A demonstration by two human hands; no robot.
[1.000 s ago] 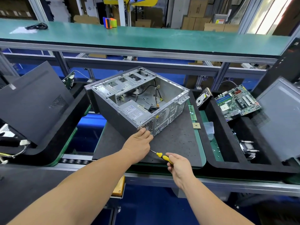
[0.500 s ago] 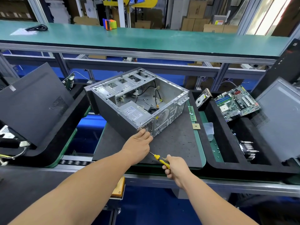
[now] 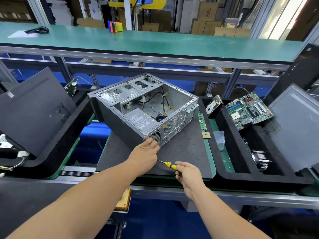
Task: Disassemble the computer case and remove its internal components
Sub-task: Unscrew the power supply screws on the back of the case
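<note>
The computer case (image 3: pixel 143 109) lies on its side on the dark mat of the desk (image 3: pixel 186 152), open face up, its near rear corner turned toward the person. Against the earlier views it has barely shifted; it sits in the same place and at the same angle. Inside, the power supply (image 3: pixel 138 120) is still bolted into the near corner and loose black cables trail across the bare floor of the case. The motherboard (image 3: pixel 248 110) and the hard drive (image 3: pixel 213 106) already lie in the black tray to the right, and a memory stick (image 3: pixel 201 121) and a small chip (image 3: pixel 206 135) rest on the mat just beside the case, so by my reading the strip-down is well along and the power supply is the main piece left.

The left hand (image 3: pixel 146 153) stays on the near lower corner of the case, its fingers curled against the vented rear panel, steadying it. The right hand (image 3: pixel 187 174) has eased back toward the case after dipping closer to the desk edge, its fingers pinched round the yellow handle of the screwdriver (image 3: pixel 168 165). The tip of the shaft points toward the left hand and is hidden behind it, so I cannot tell whether it sits on a screw. I judge this as work on a rear screw of the power supply.
</note>
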